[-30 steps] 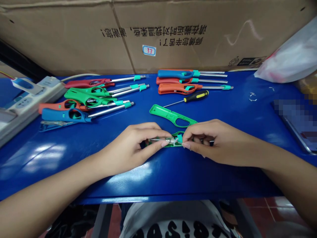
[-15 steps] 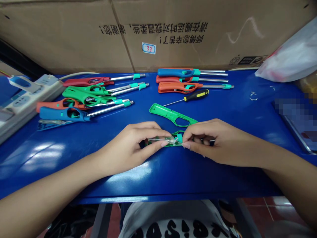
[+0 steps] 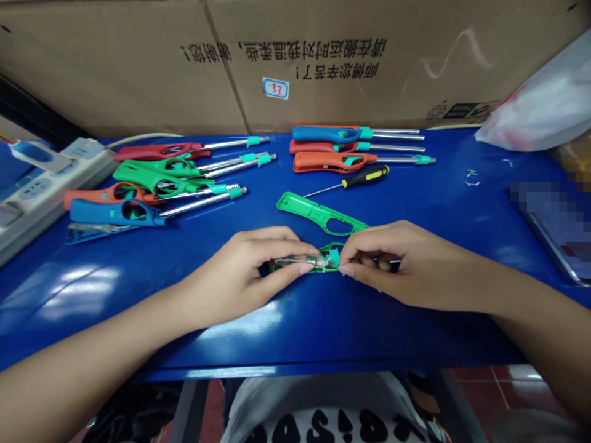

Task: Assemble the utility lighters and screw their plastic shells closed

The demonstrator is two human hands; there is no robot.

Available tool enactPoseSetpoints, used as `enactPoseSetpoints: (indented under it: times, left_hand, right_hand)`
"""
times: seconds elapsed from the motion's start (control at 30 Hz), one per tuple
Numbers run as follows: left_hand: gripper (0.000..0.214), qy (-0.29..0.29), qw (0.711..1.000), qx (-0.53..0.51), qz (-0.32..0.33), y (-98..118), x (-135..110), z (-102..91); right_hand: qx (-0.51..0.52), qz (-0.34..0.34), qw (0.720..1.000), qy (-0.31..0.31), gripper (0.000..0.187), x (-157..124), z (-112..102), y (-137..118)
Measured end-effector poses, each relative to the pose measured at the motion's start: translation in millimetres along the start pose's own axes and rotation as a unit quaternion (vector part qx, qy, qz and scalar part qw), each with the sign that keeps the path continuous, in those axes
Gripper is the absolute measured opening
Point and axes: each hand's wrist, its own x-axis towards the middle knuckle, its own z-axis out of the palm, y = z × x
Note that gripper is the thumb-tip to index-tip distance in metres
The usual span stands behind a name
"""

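Note:
An opened green gas lighter [image 3: 333, 247] lies on the blue table in front of me, its inner parts exposed. My left hand [image 3: 252, 264] is closed at its handle end, thumb and forefinger pinching a clear fuel tank [image 3: 302, 261] that sits over the green shell. At the other end, my right hand [image 3: 397, 264] grips the lighter beside the teal trigger, with its fingers hiding most of the front part. A bit of dark metal shows behind those fingers. Just beyond my hands rests the loose green shell half [image 3: 318, 212], its hollow side up.
Several lighters, among them a blue lighter [image 3: 113, 212], lie at left. More, including an orange lighter [image 3: 327, 162], lie at back right near a screwdriver [image 3: 367, 177]. A power strip [image 3: 55, 178] runs along the left, a phone [image 3: 554, 234] lies right, and a cardboard box [image 3: 138, 67] stands behind.
The view has shifted very slightly. The clear tank seems tilted a little differently under my left fingers; my right hand keeps its hold.

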Motion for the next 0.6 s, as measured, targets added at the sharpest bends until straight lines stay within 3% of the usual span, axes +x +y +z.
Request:
enactPoseSetpoints:
  times: [0.6]
  left_hand:
    - [0.025, -0.003, 1.0, 0.005, 0.01, -0.4, 0.2, 1.2]
  right_hand:
    - [-0.005, 0.0, 1.0, 0.006, 0.017, -0.6, 1.2, 1.9]
